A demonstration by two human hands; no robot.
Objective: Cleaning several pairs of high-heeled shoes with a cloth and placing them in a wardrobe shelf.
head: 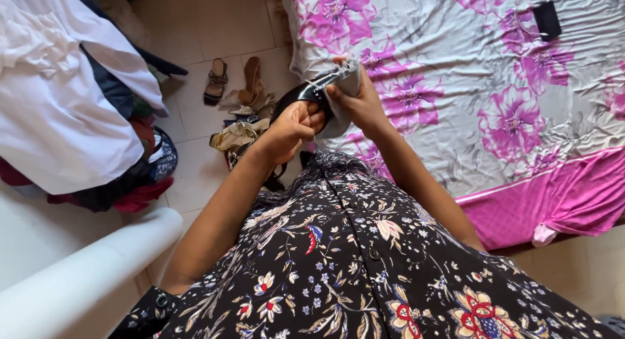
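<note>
Two hands raised together before a dark floral dress: left hand (291, 127) clamped on a black glossy sandal (306, 95), right hand (361, 105) pressing a pale cloth (344, 95) against it, wiping apparently underway, other sandals (237, 108) lying untouched on the tiled floor (215, 20) beside the pink-flowered bed (495, 98).

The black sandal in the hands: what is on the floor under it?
Under the black sandal, a heap of shoes lies on the tiled floor, gold and brown ones showing. The left hand and forearm cover the rest of the heap.
</note>
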